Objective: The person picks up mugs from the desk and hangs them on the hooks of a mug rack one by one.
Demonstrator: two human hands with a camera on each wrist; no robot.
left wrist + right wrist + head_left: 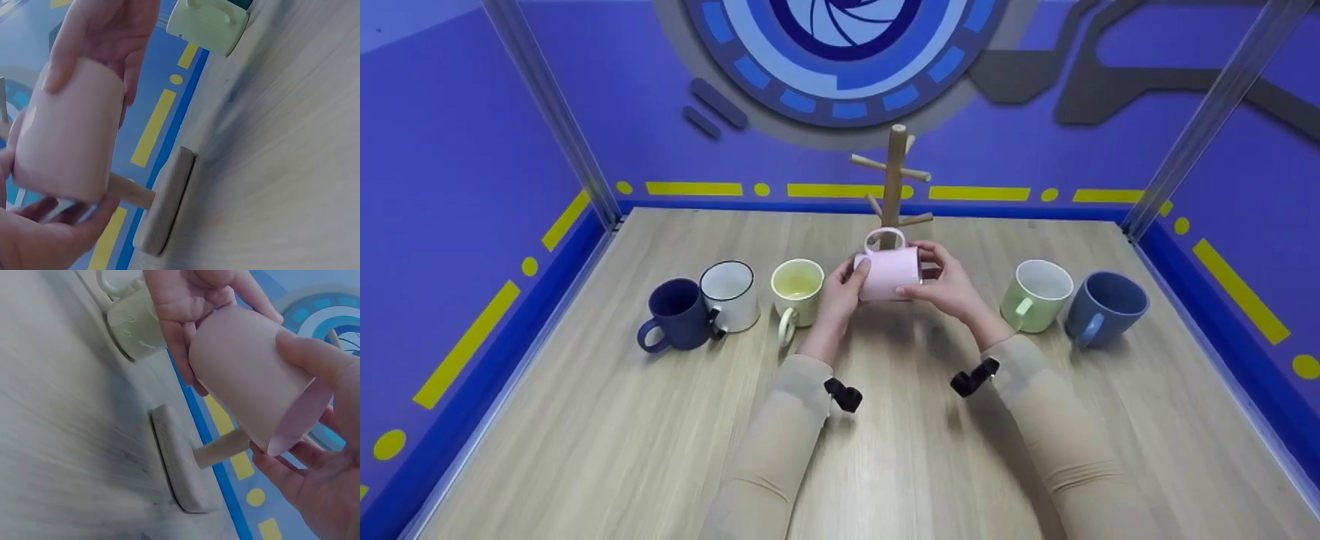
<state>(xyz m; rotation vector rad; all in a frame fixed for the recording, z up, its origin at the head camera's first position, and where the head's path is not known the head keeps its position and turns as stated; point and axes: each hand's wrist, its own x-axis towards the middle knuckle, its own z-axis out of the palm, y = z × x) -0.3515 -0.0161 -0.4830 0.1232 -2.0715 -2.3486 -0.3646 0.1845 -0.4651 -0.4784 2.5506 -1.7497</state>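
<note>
Fingers curled round its ends, a left hand [838, 298] and right hand [950, 283] hold a pink mug [889, 277] sideways before a wooden mug tree [895, 184], aloft but seemingly not yet hung, five more mugs [1039, 296] standing left and right.

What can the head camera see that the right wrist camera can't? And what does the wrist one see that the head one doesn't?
Only head: the dark blue mug, green mug and grey-blue mug.

Only right wrist: a clear look at the pink mug's inside.

Both: the pink mug, left hand and right hand holding it, pale yellow mug and part of the wooden stand.
</note>
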